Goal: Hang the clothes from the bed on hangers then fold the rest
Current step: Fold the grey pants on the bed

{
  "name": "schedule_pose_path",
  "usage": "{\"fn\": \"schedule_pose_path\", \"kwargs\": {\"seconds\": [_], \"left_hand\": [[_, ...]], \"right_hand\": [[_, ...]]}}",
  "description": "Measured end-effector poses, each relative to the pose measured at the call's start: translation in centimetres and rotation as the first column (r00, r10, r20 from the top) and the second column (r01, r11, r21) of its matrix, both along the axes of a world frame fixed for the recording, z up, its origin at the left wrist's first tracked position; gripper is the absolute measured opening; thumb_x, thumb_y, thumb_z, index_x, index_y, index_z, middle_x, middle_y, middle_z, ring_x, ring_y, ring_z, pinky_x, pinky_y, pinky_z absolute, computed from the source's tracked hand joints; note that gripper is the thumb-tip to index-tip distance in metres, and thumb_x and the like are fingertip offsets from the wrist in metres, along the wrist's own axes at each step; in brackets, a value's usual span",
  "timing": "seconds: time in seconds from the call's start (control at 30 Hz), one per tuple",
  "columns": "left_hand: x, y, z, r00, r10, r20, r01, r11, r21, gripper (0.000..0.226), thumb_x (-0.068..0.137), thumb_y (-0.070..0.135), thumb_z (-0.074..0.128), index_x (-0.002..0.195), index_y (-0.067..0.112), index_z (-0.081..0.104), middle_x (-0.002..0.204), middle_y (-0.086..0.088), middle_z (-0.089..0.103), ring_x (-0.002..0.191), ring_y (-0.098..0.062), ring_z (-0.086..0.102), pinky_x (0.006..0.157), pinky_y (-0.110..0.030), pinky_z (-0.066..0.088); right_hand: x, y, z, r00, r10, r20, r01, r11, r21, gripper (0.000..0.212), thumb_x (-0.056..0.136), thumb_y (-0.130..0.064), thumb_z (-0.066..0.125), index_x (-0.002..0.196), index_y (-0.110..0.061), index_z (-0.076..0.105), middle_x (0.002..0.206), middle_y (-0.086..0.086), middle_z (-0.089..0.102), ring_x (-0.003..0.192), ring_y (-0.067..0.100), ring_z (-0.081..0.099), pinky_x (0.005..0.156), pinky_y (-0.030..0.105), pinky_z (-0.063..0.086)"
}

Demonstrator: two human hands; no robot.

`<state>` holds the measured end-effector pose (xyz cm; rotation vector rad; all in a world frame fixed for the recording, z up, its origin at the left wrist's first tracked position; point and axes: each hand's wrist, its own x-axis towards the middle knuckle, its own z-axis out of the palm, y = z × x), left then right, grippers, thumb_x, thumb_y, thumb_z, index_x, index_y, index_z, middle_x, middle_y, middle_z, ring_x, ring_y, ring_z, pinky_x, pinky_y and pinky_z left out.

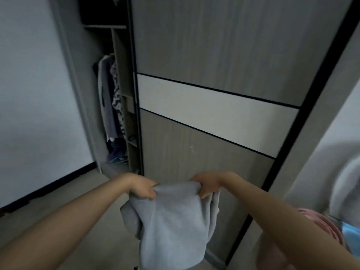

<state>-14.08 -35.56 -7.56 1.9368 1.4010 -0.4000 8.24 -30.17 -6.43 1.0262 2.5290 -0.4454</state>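
Filling most of the head view is a tall grey wood-grain sliding wardrobe door point(214, 45) with a white band across its middle. To its left, in the upper left of the frame, the open wardrobe section point(118, 114) shows dark and grey hanging clothes point(109, 98) beside a white wall point(35, 84).

At the bottom centre I hold a soft pale grey garment point(171, 221) up in front of the door. My left hand point(144, 189) pinches one top corner, fingers curled round a bunched fold. My right hand point(208, 187) grips the other corner the same way. I keep the two hands level and apart so the top edge is stretched and the rest hangs straight down, clear of the floor. I judge this grip is meant to shake the cloth flat and find its shape before hanging or folding. No hanger shows.

At the lower right edge lie a pink cloth point(319, 221) and a blue cloth point(350, 234), too blurred to tell what they are.
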Motion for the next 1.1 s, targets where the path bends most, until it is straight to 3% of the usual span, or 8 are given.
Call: {"fn": "schedule_pose_path", "kwargs": {"seconds": [0.17, 0.37, 0.47, 0.6, 0.73, 1.0, 1.1], "left_hand": [[-8.0, 2.8, 0.8, 0.990, 0.137, -0.024, -0.136, 0.990, 0.020, 0.039, 0.095, 0.019, 0.044, 0.133, 0.012, 0.049, 0.130, -0.003, 0.053, 0.121, -0.019, 0.049, 0.101, -0.021, 0.038], [-19.7, 9.9, 0.9, 0.965, 0.256, -0.058, -0.252, 0.966, 0.063, 0.045, 0.094, 0.022, 0.044, 0.138, 0.015, 0.043, 0.136, -0.003, 0.049, 0.121, -0.017, 0.047, 0.099, -0.020, 0.038], [-25.2, 13.0, 1.4, 0.946, 0.314, -0.086, -0.308, 0.948, 0.074, 0.049, 0.093, 0.024, 0.046, 0.141, 0.015, 0.039, 0.139, -0.006, 0.046, 0.125, -0.020, 0.046, 0.107, -0.030, 0.037], [-32.5, 16.4, 1.7, 0.923, 0.380, -0.056, -0.376, 0.923, 0.081, 0.049, 0.094, 0.022, 0.046, 0.141, 0.015, 0.038, 0.139, -0.004, 0.046, 0.124, -0.018, 0.046, 0.106, -0.027, 0.035], [-39.3, 19.6, 1.2, 0.913, 0.409, -0.010, -0.407, 0.910, 0.079, 0.041, 0.094, 0.017, 0.044, 0.135, 0.014, 0.045, 0.131, 0.001, 0.051, 0.110, -0.008, 0.048, 0.081, -0.005, 0.037], [-52.8, 30.2, 2.2, 0.934, 0.357, 0.023, -0.356, 0.924, 0.139, 0.040, 0.091, 0.023, 0.047, 0.131, 0.017, 0.050, 0.129, -0.002, 0.056, 0.115, -0.017, 0.054, 0.098, -0.027, 0.045], [-56.0, 34.3, 3.5, 0.954, 0.297, 0.046, -0.300, 0.944, 0.135, 0.040, 0.092, 0.023, 0.048, 0.132, 0.018, 0.050, 0.128, 0.000, 0.055, 0.115, -0.015, 0.053, 0.098, -0.024, 0.044]], "right_hand": [[-8.9, 5.6, 1.9, 0.994, 0.113, 0.005, -0.113, 0.993, -0.046, 0.049, 0.074, -0.015, 0.065, 0.123, -0.010, 0.058, 0.119, 0.010, 0.063, 0.109, 0.026, 0.058, 0.092, 0.037, 0.047], [-21.7, 15.5, 1.7, 0.976, 0.216, -0.021, -0.217, 0.974, -0.073, 0.047, 0.079, -0.010, 0.064, 0.125, -0.018, 0.057, 0.122, 0.007, 0.061, 0.110, 0.025, 0.057, 0.094, 0.043, 0.048], [-27.6, 19.9, 1.8, 0.968, 0.247, -0.054, -0.251, 0.963, -0.096, 0.048, 0.079, -0.009, 0.064, 0.126, -0.014, 0.056, 0.125, 0.007, 0.059, 0.112, 0.024, 0.056, 0.093, 0.036, 0.047], [-35.6, 24.7, 2.2, 0.953, 0.299, -0.054, -0.303, 0.944, -0.132, 0.048, 0.081, -0.009, 0.065, 0.127, -0.013, 0.055, 0.126, 0.007, 0.058, 0.113, 0.023, 0.054, 0.094, 0.034, 0.045], [-42.6, 28.6, 2.4, 0.951, 0.309, -0.032, -0.309, 0.929, -0.204, 0.045, 0.082, -0.005, 0.063, 0.126, -0.013, 0.055, 0.125, 0.009, 0.059, 0.113, 0.024, 0.055, 0.096, 0.036, 0.047], [-54.5, 36.4, 4.5, 0.985, 0.169, 0.016, -0.160, 0.957, -0.243, 0.046, 0.084, -0.006, 0.061, 0.129, -0.014, 0.053, 0.127, 0.008, 0.058, 0.116, 0.023, 0.055, 0.100, 0.037, 0.046], [-56.8, 38.0, 6.0, 0.994, 0.110, 0.018, -0.105, 0.975, -0.196, 0.050, 0.084, -0.004, 0.060, 0.132, -0.013, 0.051, 0.130, 0.009, 0.056, 0.119, 0.025, 0.053, 0.102, 0.041, 0.043]]}}
